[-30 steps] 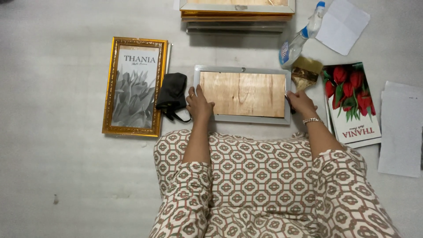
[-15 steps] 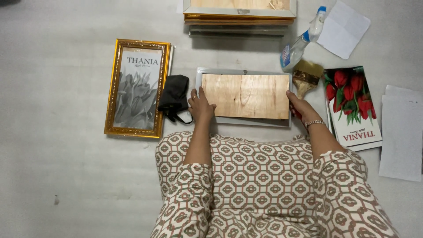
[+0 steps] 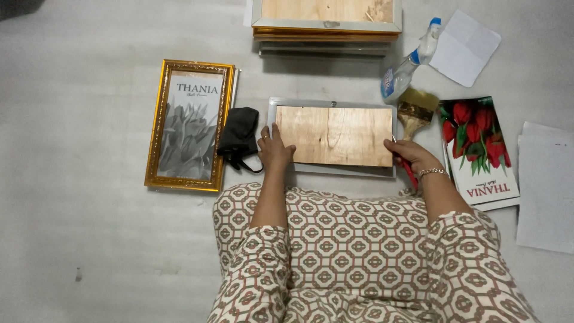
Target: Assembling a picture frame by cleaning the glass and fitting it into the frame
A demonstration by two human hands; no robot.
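1. The frame (image 3: pixel 332 137) lies face down on the floor (image 3: pixel 78 239) just before the person's knees, its wooden backing board up and its silver edge showing all round.
2. The left hand (image 3: pixel 275 149) lies flat on the board's left end, fingers spread and open, pressing down and gripping nothing.
3. The right hand (image 3: pixel 415 157) sits at the frame's right lower corner, its grip closed on a thin red-handled tool (image 3: pixel 409 171); the tip seems to meet the frame's edge, though I cannot tell exactly where.
4. Since a second ago the right hand has slid from the frame's upper right side down to its lower corner, and the red tool now shows below the fingers. The left hand has barely moved. The frame looks slightly shifted in the picture, which may be only the camera.
5. My judgement: the right hand is working its way along the right edge while the left steadies the board, so the backing is being fastened or loosened point by point.
6. Around it:
   - a black pouch (image 3: pixel 240 136) just left of the left hand;
   - a gold frame (image 3: pixel 190 124) further left;
   - a brush (image 3: pixel 415 112) and spray bottle (image 3: pixel 410 66) near the upper right corner;
   - a tulip print (image 3: pixel 478 149) beside the right hand;
   - a stack of frames (image 3: pixel 326 21) above.
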